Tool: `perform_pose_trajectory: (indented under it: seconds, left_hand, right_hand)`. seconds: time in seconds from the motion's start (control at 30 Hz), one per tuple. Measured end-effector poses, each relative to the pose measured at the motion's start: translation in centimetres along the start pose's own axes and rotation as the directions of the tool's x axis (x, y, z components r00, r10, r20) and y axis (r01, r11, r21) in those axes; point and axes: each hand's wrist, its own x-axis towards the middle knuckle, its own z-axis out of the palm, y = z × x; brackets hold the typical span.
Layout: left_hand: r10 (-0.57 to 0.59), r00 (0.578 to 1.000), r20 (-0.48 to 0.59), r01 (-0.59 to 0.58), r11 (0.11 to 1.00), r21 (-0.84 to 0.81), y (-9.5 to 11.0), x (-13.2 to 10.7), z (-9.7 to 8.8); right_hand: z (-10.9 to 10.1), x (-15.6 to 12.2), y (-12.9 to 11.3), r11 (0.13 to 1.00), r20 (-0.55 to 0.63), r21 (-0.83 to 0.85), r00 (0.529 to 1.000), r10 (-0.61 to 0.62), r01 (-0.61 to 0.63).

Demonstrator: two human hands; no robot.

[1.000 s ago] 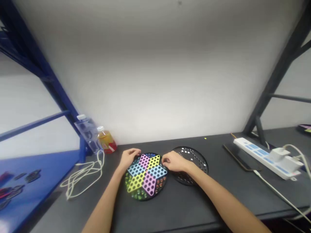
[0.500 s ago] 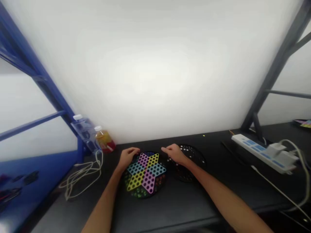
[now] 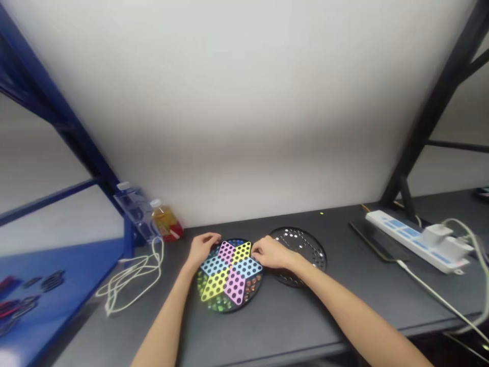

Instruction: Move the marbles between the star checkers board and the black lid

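Note:
A round Chinese checkers board [image 3: 230,285] with a pink, yellow and blue star of holes lies on the dark table. Small coloured pieces [image 3: 220,304] show around the star, along the rim. My left hand [image 3: 200,248] is at the board's upper left edge, its fingers bent over the rim. At the upper right of the board is my right hand [image 3: 270,251], with thumb and fingers curled together by the edge. Whatever may be between those fingertips is hidden. A black round disc with white dots [image 3: 301,250] lies just behind and right of my right hand.
To the left lie a tangled white cable [image 3: 133,275], a bottle of amber drink [image 3: 167,221] and a clear bottle [image 3: 135,209]. On the right are a white power strip [image 3: 412,239] with plugs and a dark phone-like slab [image 3: 372,242]. A white wall [image 3: 248,153] stands behind.
My right hand has moved left and slightly down, from over the black disc to the board's upper right edge, its fingers now curled in. My left hand stays at the rim.

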Motion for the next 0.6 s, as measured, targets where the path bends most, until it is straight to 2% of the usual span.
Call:
perform_pose_trajectory:
  seconds: [0.23,0.3,0.37,0.4,0.43,0.5,0.53,0.6]
  left_hand:
    - [0.006,1.000,-0.010,-0.005,0.999,0.039,0.0,0.0,0.0]
    - [0.013,1.000,-0.014,-0.012,0.999,0.042,-0.1,0.0,0.0]
    - [0.017,1.000,-0.011,-0.016,0.999,0.032,0.0,0.0,0.0]
    - [0.015,1.000,-0.012,-0.015,1.000,0.024,0.1,0.0,0.1]
    - [0.011,1.000,-0.013,-0.011,1.000,0.020,0.2,0.0,0.1]
    - [0.003,1.000,-0.008,-0.003,1.000,0.020,0.3,0.0,0.1]
    - [-0.001,1.000,-0.009,0.001,1.000,0.024,0.3,0.0,0.1]
    - [0.002,1.000,-0.007,-0.002,1.000,0.031,0.3,0.0,0.1]
  right_hand:
    - [0.6,0.3,0.7,0.996,-0.004,0.056,0.997,-0.072,0.072]
    - [0.7,0.4,0.8,0.992,-0.034,0.109,0.998,-0.058,0.061]
    - [0.8,0.8,0.9,0.969,-0.109,0.248,0.994,0.010,0.017]
    - [0.8,1.0,1.1,0.924,-0.138,0.382,0.987,0.082,-0.024]
    - [0.7,1.3,1.2,0.840,-0.143,0.538,0.975,0.170,-0.068]
    - [0.4,1.9,1.6,0.605,-0.081,0.785,0.946,0.314,-0.134]
    - [0.3,2.1,1.8,0.507,-0.038,0.848,0.937,0.347,-0.154]
    - [0.0,2.4,2.1,0.412,0.011,0.896,0.934,0.357,-0.168]
